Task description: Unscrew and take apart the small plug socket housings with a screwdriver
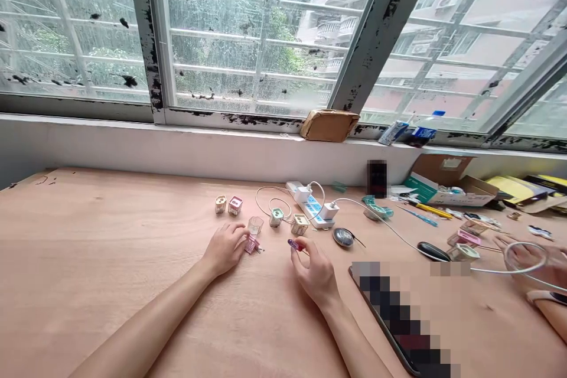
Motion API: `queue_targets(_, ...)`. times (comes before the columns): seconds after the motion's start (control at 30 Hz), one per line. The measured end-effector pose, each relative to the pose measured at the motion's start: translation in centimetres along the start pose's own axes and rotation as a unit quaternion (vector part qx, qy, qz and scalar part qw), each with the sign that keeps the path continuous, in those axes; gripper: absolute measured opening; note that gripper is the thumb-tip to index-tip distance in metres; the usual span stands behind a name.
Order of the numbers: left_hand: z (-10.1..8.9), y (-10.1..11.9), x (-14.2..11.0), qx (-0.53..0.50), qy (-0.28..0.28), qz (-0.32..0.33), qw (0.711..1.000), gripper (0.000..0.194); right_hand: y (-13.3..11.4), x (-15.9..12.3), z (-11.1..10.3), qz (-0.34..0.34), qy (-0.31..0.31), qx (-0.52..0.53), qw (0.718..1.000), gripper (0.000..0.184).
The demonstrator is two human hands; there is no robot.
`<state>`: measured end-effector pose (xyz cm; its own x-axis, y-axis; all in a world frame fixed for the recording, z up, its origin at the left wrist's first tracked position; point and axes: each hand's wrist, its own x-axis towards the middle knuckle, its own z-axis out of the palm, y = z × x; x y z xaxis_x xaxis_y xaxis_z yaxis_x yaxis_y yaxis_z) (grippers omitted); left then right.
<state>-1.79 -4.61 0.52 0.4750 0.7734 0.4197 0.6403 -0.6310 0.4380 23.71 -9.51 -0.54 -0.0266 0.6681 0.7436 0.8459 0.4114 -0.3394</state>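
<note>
steady the pink piece (251, 244) with the left hand (225, 250), its grip unclear; right hand (316, 273) pinches a purple-red object (295, 245).

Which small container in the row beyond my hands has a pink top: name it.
The pink-topped container, second from the left, beyond the left hand. The yellowish-topped one stands to its left; no other in that row has a pink top.

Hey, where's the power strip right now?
In the head view, the power strip lies just right of centre on the table, beyond the right hand and near the wall, its near end between a cream-topped box and a round silver object.
</note>
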Motion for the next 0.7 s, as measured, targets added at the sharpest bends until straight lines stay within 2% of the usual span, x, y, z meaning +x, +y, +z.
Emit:
queue_targets(0.1,0.0,0.1,0.0,-0.021,0.005,-0.009,1.000,0.019,0.0,0.0,0.1,-0.027,0.013,0.005,1.000,0.016)
queue_targets(0.2,0.0,0.1,0.1,-0.042,0.007,-0.009,0.999,0.015,0.0,-0.3,0.3,-0.025,0.011,0.026,0.999,0.021)
queue_targets(0.3,-0.1,0.1,0.1,-0.079,0.022,-0.039,0.996,0.007,-0.4,-0.6,0.4,0.022,0.016,0.080,0.996,0.023)
queue_targets(0.43,0.0,-0.1,0.0,-0.129,0.040,-0.069,0.988,0.011,-1.6,-0.8,0.4,0.112,0.025,0.185,0.976,0.023)
queue_targets(0.57,0.0,-0.2,0.0,-0.159,0.022,-0.073,0.984,0.007,-2.5,-0.8,0.6,0.170,0.021,0.299,0.939,0.023)
queue_targets(0.7,-0.4,-0.1,0.1,-0.177,-0.007,-0.073,0.981,0.010,-3.1,-0.3,0.3,0.211,0.032,0.333,0.918,0.028)
